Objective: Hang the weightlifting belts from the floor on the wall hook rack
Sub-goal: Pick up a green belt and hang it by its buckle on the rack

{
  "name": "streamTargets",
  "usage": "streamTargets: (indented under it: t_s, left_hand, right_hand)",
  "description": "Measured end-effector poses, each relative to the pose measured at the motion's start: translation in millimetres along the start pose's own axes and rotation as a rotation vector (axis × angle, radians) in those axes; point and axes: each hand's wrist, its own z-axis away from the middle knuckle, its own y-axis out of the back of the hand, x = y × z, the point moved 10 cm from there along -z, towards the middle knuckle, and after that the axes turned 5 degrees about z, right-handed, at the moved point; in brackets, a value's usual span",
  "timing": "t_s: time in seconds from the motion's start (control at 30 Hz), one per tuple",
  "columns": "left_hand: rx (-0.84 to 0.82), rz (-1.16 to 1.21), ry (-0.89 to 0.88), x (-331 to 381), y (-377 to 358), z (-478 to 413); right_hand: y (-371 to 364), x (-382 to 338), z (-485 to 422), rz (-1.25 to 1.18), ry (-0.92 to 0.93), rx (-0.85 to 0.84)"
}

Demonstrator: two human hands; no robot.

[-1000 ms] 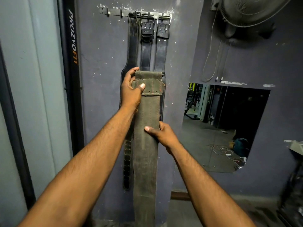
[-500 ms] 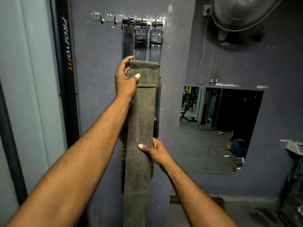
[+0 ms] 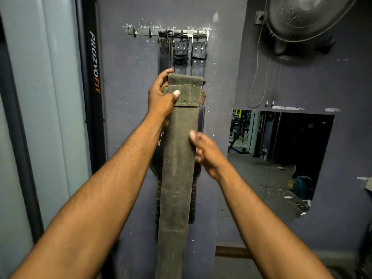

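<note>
A worn olive-green weightlifting belt hangs straight down in front of the wall. My left hand grips its folded top end, thumb across the front. My right hand, blurred, pinches the belt's right edge about a third of the way down, thumb on the front. High on the wall is the metal hook rack. Three black belts hang from its right hooks by their buckles, partly hidden behind the green belt. The two left hooks are bare.
A black upright post marked PROZVOFIT stands left of the wall panel. A wall fan sits at top right with cords hanging below it. A mirror lies to the right, and a wooden strip runs along the wall base.
My right hand has slid up the belt's right edge towards the left hand. The left hand keeps its grip on the top end, and the belt's top stays below the rack.
</note>
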Motion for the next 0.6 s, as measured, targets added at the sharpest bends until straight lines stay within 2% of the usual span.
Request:
streamTargets:
  t_s: [0.1,0.17,0.33,0.47,0.5,0.6]
  left_hand:
    - [-0.033,-0.021,-0.012,-1,-9,13]
    - [-0.063,-0.041,-0.022,0,-11,17]
    - [-0.059,-0.076,0.110,-16,4,26]
    - [-0.301,-0.130,0.349,-54,8,64]
    - [-0.327,-0.167,0.363,-58,8,70]
    - [-0.249,-0.178,0.308,-54,18,69]
  right_hand:
    - [3,-72,-22,-0.117,0.180,0.080]
    - [8,-95,-31,-0.168,0.247,0.139]
    - [13,-101,-40,-0.283,0.270,0.220]
    - [13,-109,-39,-0.313,0.300,0.247]
    - [12,-112,-39,-0.305,0.305,0.243]
    - [3,-112,-38,-0.282,0.306,0.215]
